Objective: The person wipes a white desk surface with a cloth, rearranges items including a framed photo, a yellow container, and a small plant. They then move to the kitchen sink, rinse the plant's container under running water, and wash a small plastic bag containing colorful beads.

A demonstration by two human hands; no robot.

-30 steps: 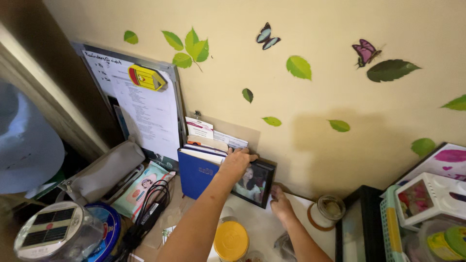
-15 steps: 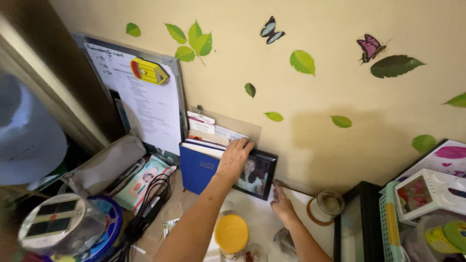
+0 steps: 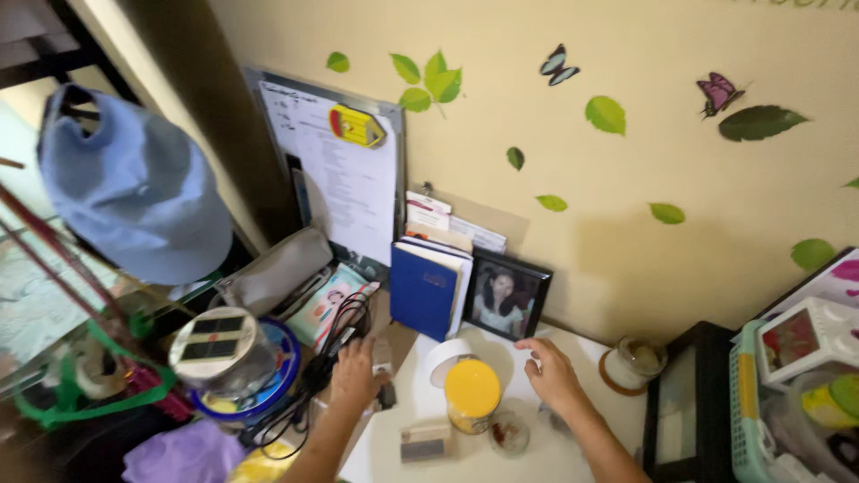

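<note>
Nearest the camera, a small flat box (image 3: 425, 441) and a little glass dish (image 3: 508, 434) with something red in it lie on the white surface (image 3: 586, 447), with a yellow-lidded jar (image 3: 472, 394) just beyond them, between the two forearms.

The left hand (image 3: 353, 376) rests at the surface's left edge, fingers curled down over the end of a tangle of black cables (image 3: 333, 344). It touches them, but the palm hides whether it actually grips anything, so I cannot tell. The right hand (image 3: 555, 376) lies spread and empty on the bare surface, fingertips pointing towards the framed photograph (image 3: 508, 300), which stands near but apart from it, upright against the wall.

Judging by this, the work in hand is with the cables at the left. Lifting them would call for a firm pinch and a slow pull, since they loop beside a solar lantern (image 3: 219, 344) and a wet-wipes pack (image 3: 333, 304).

Further back, a white tape roll (image 3: 445, 358) sits behind the jar, and a blue notebook (image 3: 425, 291) stands just left of the photograph, touching it. A glass jar on a coaster (image 3: 637, 358) sits to the right. A whiteboard (image 3: 344, 170) leans on the wall, and a blue cap (image 3: 134, 179) hangs at far left.
</note>
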